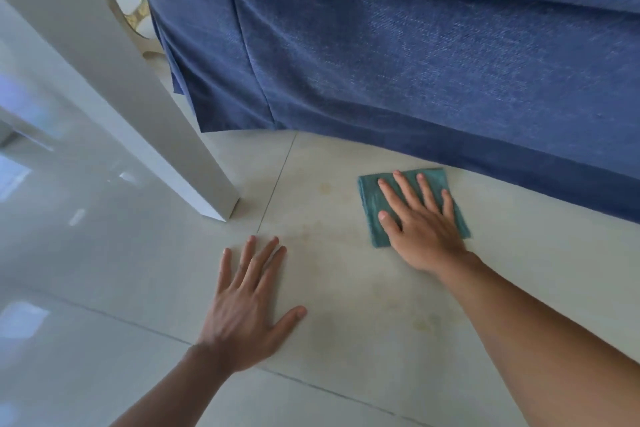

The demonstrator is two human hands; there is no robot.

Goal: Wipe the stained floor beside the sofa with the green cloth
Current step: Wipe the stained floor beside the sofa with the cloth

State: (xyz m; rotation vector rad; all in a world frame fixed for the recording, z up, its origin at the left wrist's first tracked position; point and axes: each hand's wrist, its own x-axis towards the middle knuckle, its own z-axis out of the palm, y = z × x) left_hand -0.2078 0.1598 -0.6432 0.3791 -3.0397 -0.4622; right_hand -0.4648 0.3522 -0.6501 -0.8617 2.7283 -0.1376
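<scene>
A folded green cloth (372,204) lies flat on the pale tiled floor (346,274), close to the skirt of the blue sofa (415,62). My right hand (420,222) presses on the cloth with fingers spread, palm down. My left hand (247,305) rests flat on the bare tile to the left, fingers apart, holding nothing. Faint yellowish stains (424,324) mark the tile between and below the hands, with another spot (325,188) left of the cloth.
A white table leg (194,163) stands on the floor just left of the stained patch, above my left hand. The sofa skirt hangs down to the floor along the far side. Glossy tiles stretch to the left.
</scene>
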